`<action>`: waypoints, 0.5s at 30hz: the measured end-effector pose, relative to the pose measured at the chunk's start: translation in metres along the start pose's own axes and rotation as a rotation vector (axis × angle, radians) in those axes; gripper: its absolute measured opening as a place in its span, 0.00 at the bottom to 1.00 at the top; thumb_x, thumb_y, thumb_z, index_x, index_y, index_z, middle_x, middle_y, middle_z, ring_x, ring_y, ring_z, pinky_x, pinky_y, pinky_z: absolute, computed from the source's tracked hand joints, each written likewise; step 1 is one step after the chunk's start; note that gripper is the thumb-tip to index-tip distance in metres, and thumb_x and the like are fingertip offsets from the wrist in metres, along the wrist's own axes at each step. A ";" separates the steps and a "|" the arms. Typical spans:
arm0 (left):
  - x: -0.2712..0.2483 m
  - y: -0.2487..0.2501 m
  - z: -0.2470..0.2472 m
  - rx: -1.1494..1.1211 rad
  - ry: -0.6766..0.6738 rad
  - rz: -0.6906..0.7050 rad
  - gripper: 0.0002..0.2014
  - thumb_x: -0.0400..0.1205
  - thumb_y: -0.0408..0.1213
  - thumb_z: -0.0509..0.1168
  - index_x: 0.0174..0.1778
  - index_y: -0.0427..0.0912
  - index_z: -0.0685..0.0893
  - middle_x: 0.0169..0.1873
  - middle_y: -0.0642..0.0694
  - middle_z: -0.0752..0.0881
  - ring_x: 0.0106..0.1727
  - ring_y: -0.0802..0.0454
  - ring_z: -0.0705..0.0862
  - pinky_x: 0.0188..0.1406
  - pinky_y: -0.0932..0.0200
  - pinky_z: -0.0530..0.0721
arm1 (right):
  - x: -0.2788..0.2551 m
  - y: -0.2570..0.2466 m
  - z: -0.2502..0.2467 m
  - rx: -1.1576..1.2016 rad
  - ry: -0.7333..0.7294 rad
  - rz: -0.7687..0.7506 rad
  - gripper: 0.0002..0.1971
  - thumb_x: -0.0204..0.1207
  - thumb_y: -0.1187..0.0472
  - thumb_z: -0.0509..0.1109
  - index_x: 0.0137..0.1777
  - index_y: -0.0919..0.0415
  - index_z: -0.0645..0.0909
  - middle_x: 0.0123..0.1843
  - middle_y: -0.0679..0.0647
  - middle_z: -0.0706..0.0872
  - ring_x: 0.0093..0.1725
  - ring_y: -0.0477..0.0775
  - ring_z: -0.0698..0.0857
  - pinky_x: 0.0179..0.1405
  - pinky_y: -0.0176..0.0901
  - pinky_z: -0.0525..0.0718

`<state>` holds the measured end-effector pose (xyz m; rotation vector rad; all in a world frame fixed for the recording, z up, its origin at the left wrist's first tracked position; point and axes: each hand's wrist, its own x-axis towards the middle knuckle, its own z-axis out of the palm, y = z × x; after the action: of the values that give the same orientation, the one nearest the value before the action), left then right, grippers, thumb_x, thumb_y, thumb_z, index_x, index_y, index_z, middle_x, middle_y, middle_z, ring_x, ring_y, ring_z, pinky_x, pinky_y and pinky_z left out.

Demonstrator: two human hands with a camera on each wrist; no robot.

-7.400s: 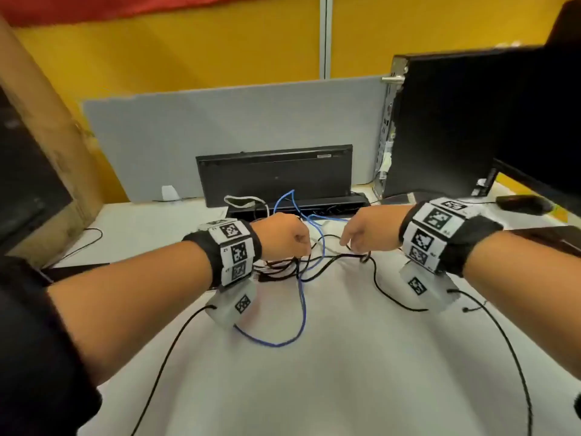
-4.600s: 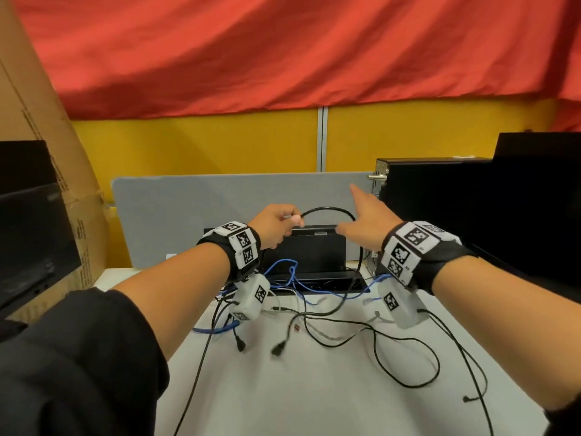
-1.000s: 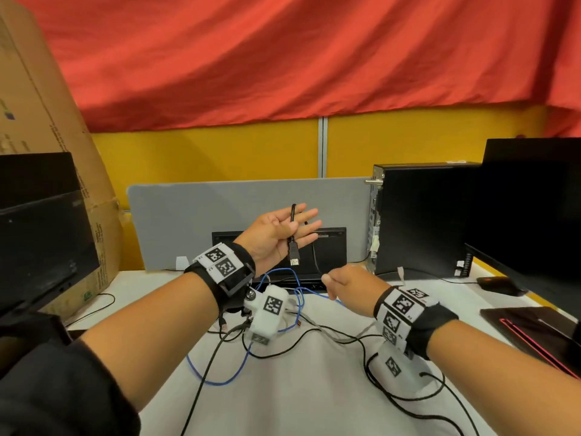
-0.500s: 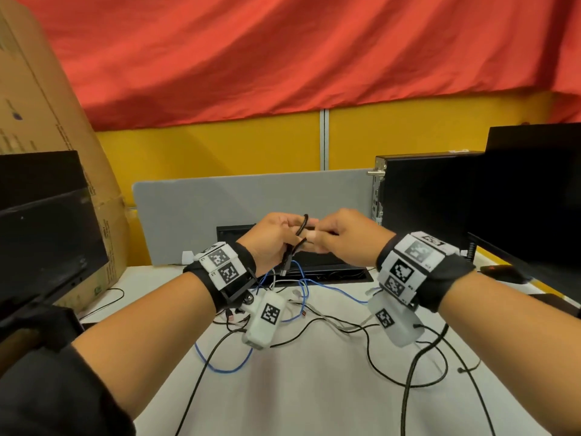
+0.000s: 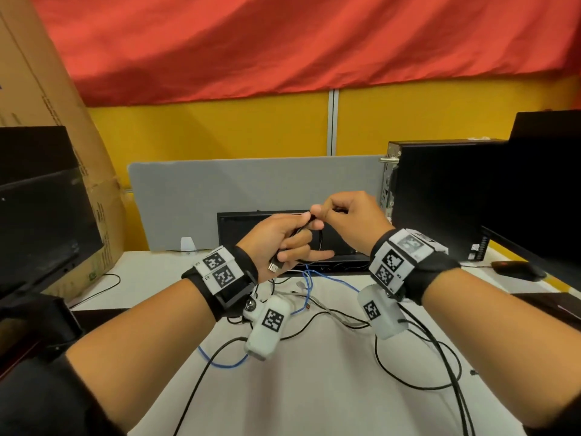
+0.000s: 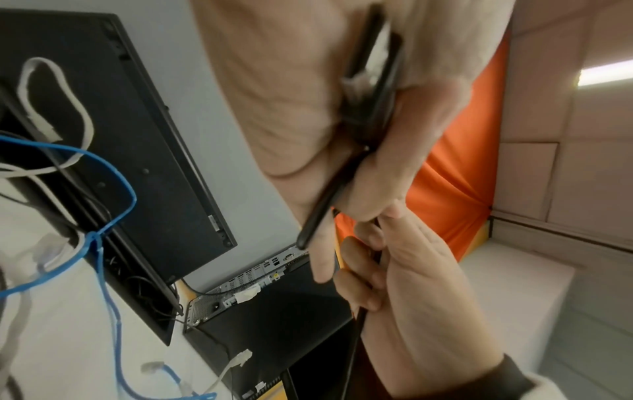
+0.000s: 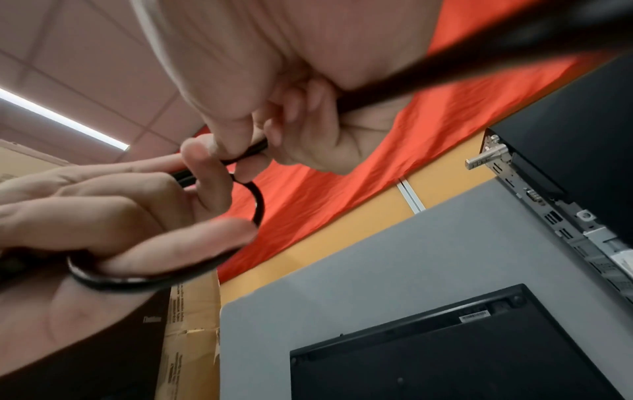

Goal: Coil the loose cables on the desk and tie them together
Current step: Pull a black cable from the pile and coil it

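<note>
Both hands are raised above the white desk (image 5: 314,391). My left hand (image 5: 298,237) holds a thin black cable (image 5: 319,243) between thumb and fingers, and its metal USB plug (image 5: 274,267) hangs below the palm. One loop of this cable (image 7: 257,205) curls round the left fingers (image 7: 137,216). My right hand (image 5: 323,215) pinches the same cable right beside the left thumb. From there the cable (image 6: 356,338) runs down through the right fist. On the desk lie a loose blue cable (image 5: 220,361), black cables (image 5: 408,377) and a grey-white cable (image 5: 336,314).
A black keyboard (image 5: 248,228) leans on edge against the grey divider (image 5: 251,184). A PC tower (image 5: 440,199), a monitor (image 5: 550,184) and a mouse (image 5: 518,269) are to the right. Another monitor (image 5: 41,212) and a cardboard box (image 5: 37,89) stand at the left.
A second ago my left palm lay open with the cable across it and my right hand was low. The right hand rose to meet it, and a loop now lies round the left fingers.
</note>
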<state>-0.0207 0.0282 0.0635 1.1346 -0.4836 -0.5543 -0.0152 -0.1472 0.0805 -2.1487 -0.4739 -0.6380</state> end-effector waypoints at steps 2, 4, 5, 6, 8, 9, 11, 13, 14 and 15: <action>-0.001 -0.001 -0.004 -0.059 -0.009 -0.037 0.15 0.88 0.38 0.56 0.47 0.33 0.84 0.12 0.52 0.64 0.11 0.58 0.64 0.66 0.38 0.81 | -0.002 0.003 0.004 -0.014 0.009 -0.023 0.16 0.77 0.47 0.70 0.32 0.55 0.84 0.23 0.45 0.77 0.25 0.40 0.72 0.27 0.31 0.70; -0.002 -0.002 -0.009 -0.105 -0.025 -0.061 0.14 0.86 0.39 0.58 0.48 0.33 0.85 0.11 0.52 0.64 0.11 0.58 0.64 0.65 0.38 0.82 | -0.004 0.007 0.008 -0.056 -0.014 -0.049 0.12 0.81 0.49 0.66 0.40 0.53 0.83 0.30 0.42 0.79 0.30 0.38 0.75 0.30 0.32 0.70; -0.002 -0.002 -0.011 -0.121 -0.036 -0.064 0.15 0.86 0.39 0.59 0.50 0.32 0.86 0.11 0.52 0.64 0.10 0.58 0.64 0.65 0.39 0.82 | -0.006 0.009 0.009 -0.069 -0.044 -0.042 0.10 0.83 0.51 0.63 0.48 0.53 0.82 0.36 0.40 0.80 0.35 0.37 0.76 0.34 0.32 0.71; -0.002 -0.002 -0.013 -0.135 -0.051 -0.064 0.15 0.85 0.39 0.59 0.52 0.32 0.87 0.11 0.53 0.64 0.10 0.59 0.64 0.65 0.40 0.82 | -0.008 0.012 0.010 -0.068 -0.084 -0.026 0.10 0.85 0.52 0.59 0.55 0.53 0.81 0.39 0.39 0.79 0.39 0.36 0.76 0.37 0.32 0.71; -0.002 -0.002 -0.015 -0.155 -0.083 -0.056 0.16 0.85 0.39 0.60 0.55 0.31 0.87 0.12 0.53 0.65 0.11 0.59 0.64 0.65 0.41 0.81 | -0.013 0.016 0.012 -0.041 -0.182 0.010 0.13 0.88 0.55 0.54 0.56 0.57 0.79 0.37 0.43 0.77 0.37 0.41 0.75 0.37 0.36 0.71; -0.001 -0.003 -0.016 -0.158 -0.093 -0.048 0.16 0.85 0.39 0.60 0.55 0.31 0.87 0.12 0.53 0.65 0.11 0.58 0.64 0.66 0.41 0.81 | -0.016 0.017 0.012 -0.015 -0.219 0.029 0.15 0.88 0.57 0.52 0.51 0.59 0.80 0.35 0.46 0.76 0.34 0.44 0.74 0.37 0.37 0.71; 0.000 -0.005 -0.016 -0.139 -0.106 -0.028 0.14 0.86 0.37 0.59 0.53 0.32 0.87 0.14 0.52 0.67 0.13 0.57 0.68 0.66 0.40 0.81 | -0.018 0.018 0.013 0.075 -0.232 0.086 0.17 0.88 0.58 0.52 0.42 0.59 0.78 0.29 0.47 0.74 0.27 0.43 0.72 0.28 0.32 0.71; 0.001 -0.005 -0.014 -0.100 -0.137 -0.027 0.11 0.86 0.33 0.56 0.50 0.32 0.83 0.17 0.50 0.71 0.20 0.54 0.77 0.65 0.38 0.81 | -0.018 0.016 0.011 0.192 -0.211 0.168 0.17 0.88 0.59 0.53 0.37 0.57 0.75 0.26 0.47 0.72 0.19 0.38 0.70 0.17 0.26 0.67; 0.001 -0.005 -0.014 -0.083 -0.154 -0.031 0.10 0.86 0.32 0.55 0.50 0.33 0.81 0.19 0.49 0.73 0.25 0.51 0.81 0.64 0.38 0.82 | -0.018 0.015 0.010 0.218 -0.212 0.178 0.17 0.87 0.59 0.54 0.37 0.58 0.74 0.26 0.48 0.72 0.16 0.38 0.69 0.14 0.25 0.65; 0.001 -0.003 -0.013 -0.072 -0.160 -0.035 0.10 0.86 0.32 0.54 0.50 0.33 0.80 0.20 0.49 0.75 0.28 0.50 0.83 0.62 0.39 0.83 | -0.017 0.014 0.009 0.198 -0.214 0.166 0.16 0.87 0.59 0.54 0.37 0.59 0.74 0.27 0.48 0.72 0.16 0.37 0.69 0.14 0.25 0.65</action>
<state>-0.0122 0.0358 0.0559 1.0358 -0.5775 -0.6916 -0.0185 -0.1502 0.0570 -2.0490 -0.4463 -0.2585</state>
